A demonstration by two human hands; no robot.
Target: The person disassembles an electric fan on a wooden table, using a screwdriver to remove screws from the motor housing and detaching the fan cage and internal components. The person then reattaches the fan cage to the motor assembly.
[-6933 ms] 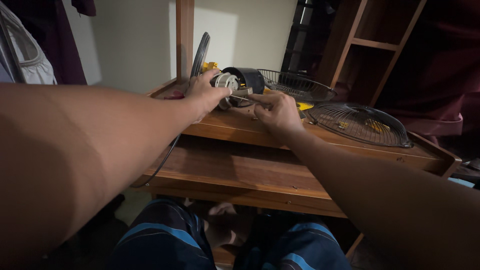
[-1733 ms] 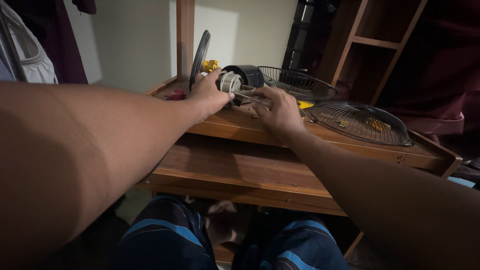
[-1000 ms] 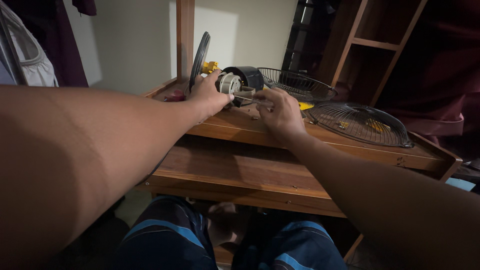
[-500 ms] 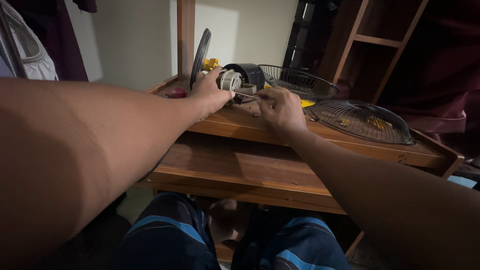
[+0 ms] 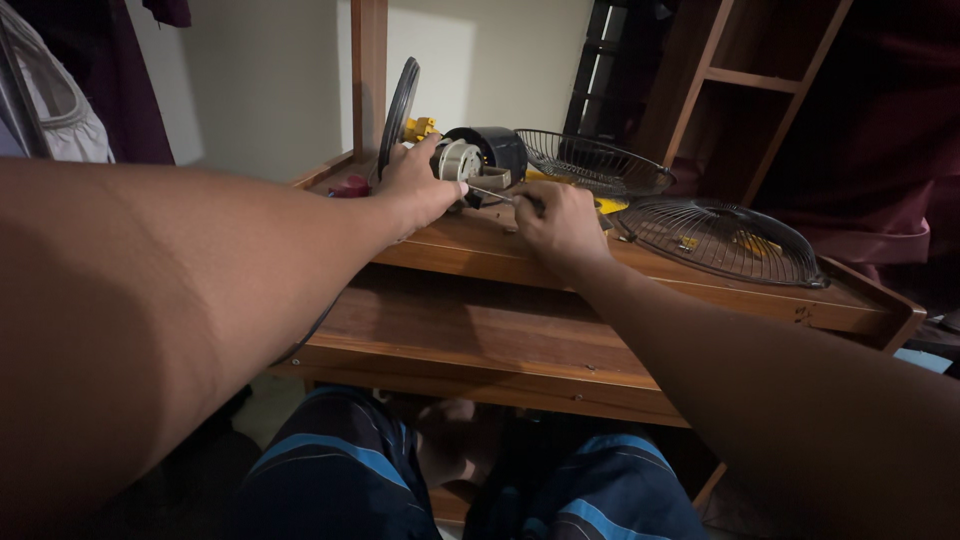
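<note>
A fan motor [image 5: 478, 160], with a black housing and a silver metal front, lies on the wooden desk [image 5: 690, 275]. My left hand [image 5: 415, 190] grips the motor's left side and holds it steady. My right hand [image 5: 558, 225] is closed around a thin screwdriver [image 5: 492, 193] whose metal shaft points left at the motor's lower front. The screwdriver's handle is hidden inside my fist.
Two wire fan guards lie to the right, one at the back [image 5: 595, 165] and one nearer [image 5: 722, 240]. A black ring [image 5: 398, 110] leans upright against a wooden post [image 5: 368, 80]. A yellow part [image 5: 420, 128] sits behind the motor. A lower shelf [image 5: 470, 335] juts towards my knees.
Both hands have stayed on the motor and the screwdriver. My right hand has shifted slightly, and the view has moved a little.
</note>
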